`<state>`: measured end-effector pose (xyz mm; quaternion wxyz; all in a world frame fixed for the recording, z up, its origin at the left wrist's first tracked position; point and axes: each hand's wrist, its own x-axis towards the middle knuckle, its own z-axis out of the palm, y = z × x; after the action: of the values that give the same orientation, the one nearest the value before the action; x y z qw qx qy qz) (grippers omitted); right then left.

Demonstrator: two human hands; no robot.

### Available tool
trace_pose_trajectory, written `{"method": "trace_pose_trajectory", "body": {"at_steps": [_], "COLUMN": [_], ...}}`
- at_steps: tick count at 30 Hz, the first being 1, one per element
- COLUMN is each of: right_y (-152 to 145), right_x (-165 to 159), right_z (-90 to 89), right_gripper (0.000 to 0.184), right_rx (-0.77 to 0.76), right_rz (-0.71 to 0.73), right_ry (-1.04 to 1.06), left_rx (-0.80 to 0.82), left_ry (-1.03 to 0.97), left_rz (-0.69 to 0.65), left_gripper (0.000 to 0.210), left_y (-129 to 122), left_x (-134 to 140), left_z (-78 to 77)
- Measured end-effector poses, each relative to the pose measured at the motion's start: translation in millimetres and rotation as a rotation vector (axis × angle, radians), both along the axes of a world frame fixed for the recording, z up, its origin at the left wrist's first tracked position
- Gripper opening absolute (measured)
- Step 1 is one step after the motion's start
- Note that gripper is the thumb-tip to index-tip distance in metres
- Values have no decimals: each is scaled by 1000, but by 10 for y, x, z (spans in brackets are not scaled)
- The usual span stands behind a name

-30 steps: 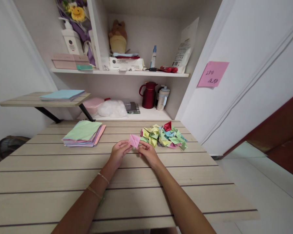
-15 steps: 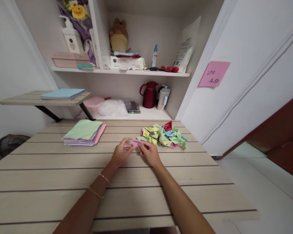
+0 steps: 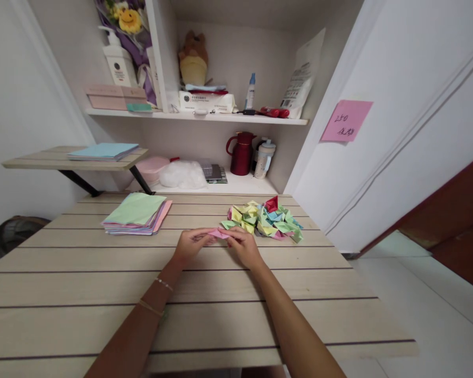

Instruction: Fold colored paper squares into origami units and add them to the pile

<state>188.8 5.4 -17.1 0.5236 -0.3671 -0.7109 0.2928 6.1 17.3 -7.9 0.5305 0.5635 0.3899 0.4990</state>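
Observation:
A small folded piece of pink paper point(image 3: 219, 233) is held between my two hands, above the slatted wooden table point(image 3: 213, 325). My left hand point(image 3: 189, 244) pinches its left end between thumb and fingers. At its right end, my right hand point(image 3: 244, 247) grips it with thumb and fingertips. Just beyond my right hand lies a heap of folded paper boats point(image 3: 266, 220) in yellow, green, blue, pink and red. Off to the left rests a stack of coloured paper sheets point(image 3: 136, 212), a green one on top.
A raised wooden shelf point(image 3: 31, 159) at the left carries blue paper sheets point(image 3: 103, 151). Behind the table stand a dark red jug point(image 3: 242, 155), a pale bottle point(image 3: 264, 159) and a white plastic bag point(image 3: 182, 175). A pink note point(image 3: 347, 121) is stuck on the right wall.
My left hand has turned and shifted slightly left, its fingers now stretched along the pink paper. The paper lies flatter between both hands. My right hand has barely moved.

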Motion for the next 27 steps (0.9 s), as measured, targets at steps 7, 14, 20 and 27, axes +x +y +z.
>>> {"method": "trace_pose_trajectory", "body": {"at_steps": [7,14,20,27], "right_y": [2,-20,-15,50], "right_x": [4,-39,-77,-91], "right_z": [21,41,14,-98], "right_gripper": [27,21,21,31], "right_rx": [-125,-321,-329,-348], "right_rz": [76,87,52,-38], "right_ry": [154,372,443,485], "left_rx": [-13,-59,-83,-130], "left_ry": [-32,-99,-116,-31], "left_rz": [10,14,-25,-99], "left_gripper": [28,25,47,50], "left_y": [36,-11,17,28], "left_x": [5,60,97,125], "left_z": [-2,31,3,-98]}}
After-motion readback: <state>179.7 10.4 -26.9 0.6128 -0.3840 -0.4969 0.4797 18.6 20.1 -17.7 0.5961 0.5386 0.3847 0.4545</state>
